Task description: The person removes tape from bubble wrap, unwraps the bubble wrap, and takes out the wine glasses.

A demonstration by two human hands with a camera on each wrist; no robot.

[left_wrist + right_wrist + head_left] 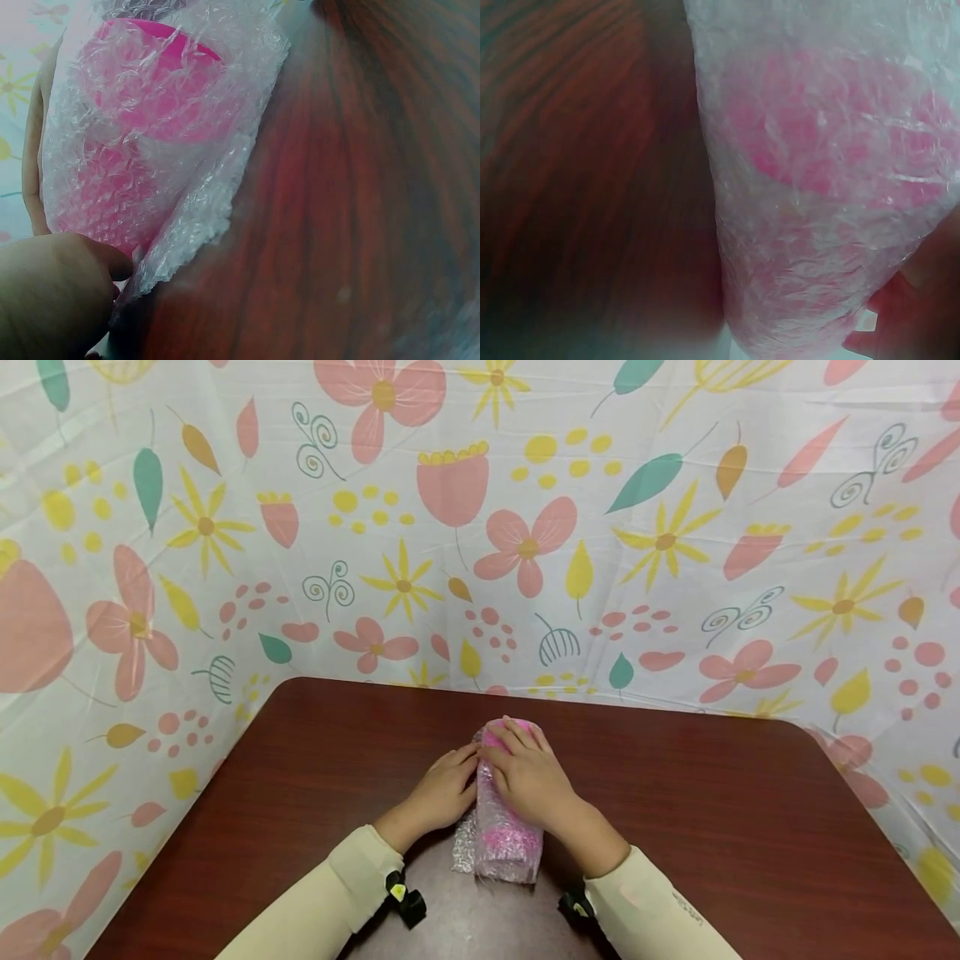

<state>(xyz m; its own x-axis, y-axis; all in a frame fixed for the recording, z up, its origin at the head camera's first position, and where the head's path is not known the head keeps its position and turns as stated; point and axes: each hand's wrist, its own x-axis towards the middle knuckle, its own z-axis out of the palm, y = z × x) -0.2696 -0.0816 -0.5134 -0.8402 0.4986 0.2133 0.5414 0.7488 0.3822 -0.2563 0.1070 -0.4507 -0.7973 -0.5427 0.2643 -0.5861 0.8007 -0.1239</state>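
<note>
A pink object wrapped in bubble wrap (510,847) forms a long bundle pointing away from me on the table. Through the clear film in the left wrist view, a pink curved rim (161,79) shows; the object's kind is hard to tell. My right hand (528,777) rests across the bundle's top, fingers spread toward its far end. Against the left side lies my left hand (442,789), its fingertips touching the wrap and its thumb (105,255) near the lower edge. A loose flap of bubble wrap (464,845) sticks out beneath, left of the bundle.
The dark reddish-brown table (675,802) has rounded far corners. Behind it and along the left hangs a white curtain (420,527) printed with flowers and leaves. Black bands with bows (408,906) sit at both cream sleeve cuffs.
</note>
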